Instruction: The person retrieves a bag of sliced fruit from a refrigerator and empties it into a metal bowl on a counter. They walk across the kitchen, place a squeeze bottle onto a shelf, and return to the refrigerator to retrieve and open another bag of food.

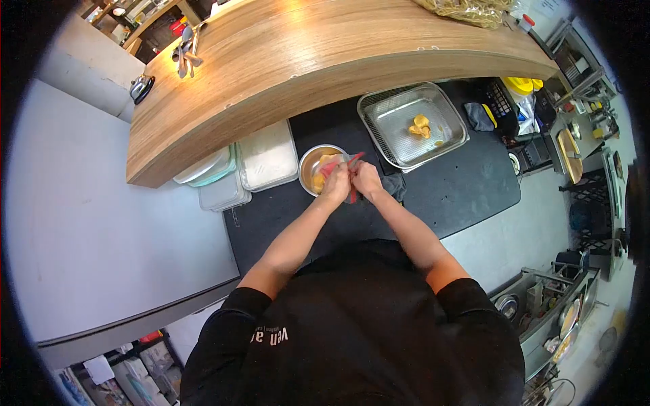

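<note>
My left hand [336,184] is closed on a red, partly see-through plastic wrapper [354,161] at the right side of a round metal bowl [305,157]. Pinched on the same wrapper, my right hand [367,180] sits just right of the bowl. Fingers of both hands nearly meet, and they hide much of the wrapper. Yellowish food [318,181] shows inside the bowl, beside my left fingers. A dark cloth [393,186] lies under and right of my right hand.
A perforated metal tray [379,145] holding yellow lumps [420,126] stands at the back right of the black table [467,183]. Lidded containers [267,155] stand left of the bowl. A raised wooden counter [271,54] overhangs the back, with utensils [186,54] on it.
</note>
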Tool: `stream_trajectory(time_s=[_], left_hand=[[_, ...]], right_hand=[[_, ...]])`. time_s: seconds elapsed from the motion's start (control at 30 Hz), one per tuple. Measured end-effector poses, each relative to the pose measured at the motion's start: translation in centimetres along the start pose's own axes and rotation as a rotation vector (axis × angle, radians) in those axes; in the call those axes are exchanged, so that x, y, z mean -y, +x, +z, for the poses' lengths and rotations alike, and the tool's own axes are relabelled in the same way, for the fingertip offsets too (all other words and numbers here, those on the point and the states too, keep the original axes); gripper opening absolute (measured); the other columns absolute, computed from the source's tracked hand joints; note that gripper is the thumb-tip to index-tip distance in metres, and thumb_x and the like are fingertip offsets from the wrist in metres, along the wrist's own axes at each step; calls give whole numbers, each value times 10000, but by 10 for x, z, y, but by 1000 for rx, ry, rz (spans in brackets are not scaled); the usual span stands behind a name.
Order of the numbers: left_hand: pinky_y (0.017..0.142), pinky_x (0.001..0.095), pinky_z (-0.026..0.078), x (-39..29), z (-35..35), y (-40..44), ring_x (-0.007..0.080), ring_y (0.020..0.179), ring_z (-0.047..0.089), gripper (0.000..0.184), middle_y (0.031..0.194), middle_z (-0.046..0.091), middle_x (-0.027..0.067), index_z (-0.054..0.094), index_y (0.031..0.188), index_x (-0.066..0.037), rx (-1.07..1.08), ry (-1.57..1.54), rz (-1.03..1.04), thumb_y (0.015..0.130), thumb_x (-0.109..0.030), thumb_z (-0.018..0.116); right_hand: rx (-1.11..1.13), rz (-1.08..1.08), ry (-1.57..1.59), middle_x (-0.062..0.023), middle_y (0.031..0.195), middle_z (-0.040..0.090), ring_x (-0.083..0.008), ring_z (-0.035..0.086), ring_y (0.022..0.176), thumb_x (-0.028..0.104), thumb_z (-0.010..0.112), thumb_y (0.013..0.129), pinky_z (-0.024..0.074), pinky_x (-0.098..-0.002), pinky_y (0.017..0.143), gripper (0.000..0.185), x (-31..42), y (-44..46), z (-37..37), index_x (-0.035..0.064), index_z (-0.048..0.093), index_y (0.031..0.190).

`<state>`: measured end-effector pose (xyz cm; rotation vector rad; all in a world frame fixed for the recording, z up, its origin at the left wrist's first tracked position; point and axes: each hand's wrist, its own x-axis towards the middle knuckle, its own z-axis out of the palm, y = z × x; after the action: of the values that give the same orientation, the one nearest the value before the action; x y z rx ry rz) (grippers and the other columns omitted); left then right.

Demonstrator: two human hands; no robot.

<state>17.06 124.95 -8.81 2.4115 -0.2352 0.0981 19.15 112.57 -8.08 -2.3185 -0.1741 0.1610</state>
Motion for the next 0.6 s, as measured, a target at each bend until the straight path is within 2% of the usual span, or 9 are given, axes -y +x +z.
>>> stream_trajectory(time_s=[0.1,0.13,0.2,0.27,0.33,0.37,0.43,0.57,0.6], left_hand=[[708,446,502,7,-2,2,383,799,645,181,790,633,243,549,909,74,40,-94,-146,860,-81,468],[687,437,508,19,4,3,359,772,655,184,764,636,227,569,881,64,67,-124,-176,859,-93,475],[674,430,513,32,9,13,333,778,663,205,759,642,218,588,861,50,138,-38,-226,861,-123,477],[661,423,518,32,10,25,308,784,670,228,755,648,209,606,840,35,212,42,-273,862,-154,480],[721,425,521,-11,-25,33,277,819,675,278,756,659,206,641,909,12,593,-327,-763,869,-196,460],[721,425,521,-11,-26,35,277,819,675,278,756,659,206,641,909,12,597,-324,-762,869,-196,460],[818,431,503,-14,-31,36,290,921,657,296,858,663,232,638,926,21,591,-51,-517,870,-171,421],[844,445,490,-40,-48,26,312,977,636,294,976,646,255,639,936,18,435,-9,-487,864,-145,406],[834,452,487,-31,-39,25,327,996,622,285,1023,628,262,639,941,14,415,135,-360,855,-148,422]], right_hand=[[296,344,306,-238,787,640,-364,645,721,115,618,748,519,-394,710,236,-4,3,-9,-28,665,930],[301,342,307,-238,787,640,-364,645,721,115,618,748,519,-394,710,236,-6,2,-9,-28,665,930],[174,-58,21,-243,797,638,-370,644,718,119,597,761,520,-407,714,224,-6,1,-8,-20,669,921],[180,-124,-58,-246,796,635,-370,644,741,125,584,770,517,-421,721,209,-3,5,-7,-15,668,901],[187,-185,-131,-248,794,633,-369,644,763,131,571,780,514,-435,728,198,-2,7,-2,-10,667,881],[152,-180,-158,-246,801,635,-375,642,774,126,561,785,510,-449,738,184,-5,8,4,-11,659,857],[115,-169,-186,-243,808,638,-381,639,785,122,550,789,506,-463,748,174,-4,6,9,-13,651,834],[44,-114,-222,-250,836,643,-403,637,804,104,556,773,514,-470,755,164,1,1,18,-32,620,839],[18,-74,-231,-259,852,642,-408,637,809,96,566,763,519,-467,754,170,1,1,20,-43,610,851]])
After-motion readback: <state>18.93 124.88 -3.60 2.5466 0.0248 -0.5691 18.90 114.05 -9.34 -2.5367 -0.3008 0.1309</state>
